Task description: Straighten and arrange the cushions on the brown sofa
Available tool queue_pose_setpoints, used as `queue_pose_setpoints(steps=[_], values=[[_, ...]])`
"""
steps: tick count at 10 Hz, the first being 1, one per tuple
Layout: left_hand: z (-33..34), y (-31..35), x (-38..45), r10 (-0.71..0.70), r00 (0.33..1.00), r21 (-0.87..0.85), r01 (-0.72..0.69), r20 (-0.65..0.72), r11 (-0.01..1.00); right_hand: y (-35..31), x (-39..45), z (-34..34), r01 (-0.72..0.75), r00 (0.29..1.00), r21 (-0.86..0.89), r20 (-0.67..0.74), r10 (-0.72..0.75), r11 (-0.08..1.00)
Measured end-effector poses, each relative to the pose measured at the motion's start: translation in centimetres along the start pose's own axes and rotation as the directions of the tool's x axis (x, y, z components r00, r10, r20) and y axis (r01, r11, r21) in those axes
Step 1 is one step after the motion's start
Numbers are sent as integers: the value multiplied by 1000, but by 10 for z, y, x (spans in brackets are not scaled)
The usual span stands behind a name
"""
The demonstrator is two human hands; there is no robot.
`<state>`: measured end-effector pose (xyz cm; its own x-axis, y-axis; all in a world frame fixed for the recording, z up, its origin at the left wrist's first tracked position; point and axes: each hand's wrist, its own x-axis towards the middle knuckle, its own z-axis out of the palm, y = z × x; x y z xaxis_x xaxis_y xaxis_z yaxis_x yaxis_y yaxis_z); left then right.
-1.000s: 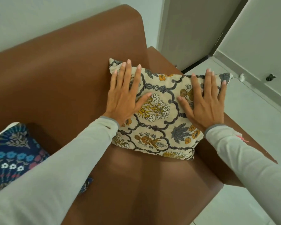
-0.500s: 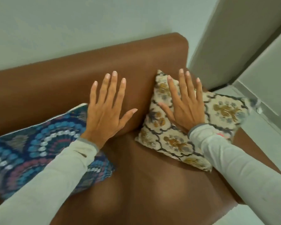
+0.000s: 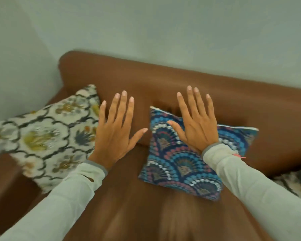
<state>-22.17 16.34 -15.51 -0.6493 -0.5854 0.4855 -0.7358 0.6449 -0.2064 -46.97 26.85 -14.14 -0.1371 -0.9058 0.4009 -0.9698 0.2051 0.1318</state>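
Currently the brown sofa [image 3: 163, 87] carries three cushions that can be seen. A cream floral cushion [image 3: 47, 136] leans at about 9 o'clock, in the corner by the armrest, a little tilted. A blue fan-pattern cushion [image 3: 179, 164] stands near the centre against the backrest, with its top edge sloping down towards 3 o'clock. At about 4 o'clock only a corner of another cream cushion [image 3: 297, 183] shows, so I cannot tell how it lies.

Both hands are empty, flat and spread, and they grasp nothing. The right hand [image 3: 196, 126] is over the upper part of the blue cushion; whether the palm presses on it I cannot tell, because the view is blurred. The left hand [image 3: 116, 131] is in front of the bare backrest between the two cushions, at about 10 o'clock from the blue one.

In my judgement the task is partly done: the cushions already lean on the backrest, but the blue one looks not yet squared, and the cream one at 9 o'clock may need the same.
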Motion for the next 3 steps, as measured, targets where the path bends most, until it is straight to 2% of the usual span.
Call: queue_pose_setpoints(steps=[2, 3], values=[[21, -106, -78, -198, 976, 71, 192, 92, 979, -123, 44, 42, 146, 989, 92, -2, -146, 985], [27, -144, -119, -491, 851, -11, 502, 184, 865, -167, 60, 58, 31, 969, 300, 223, -101, 953]])
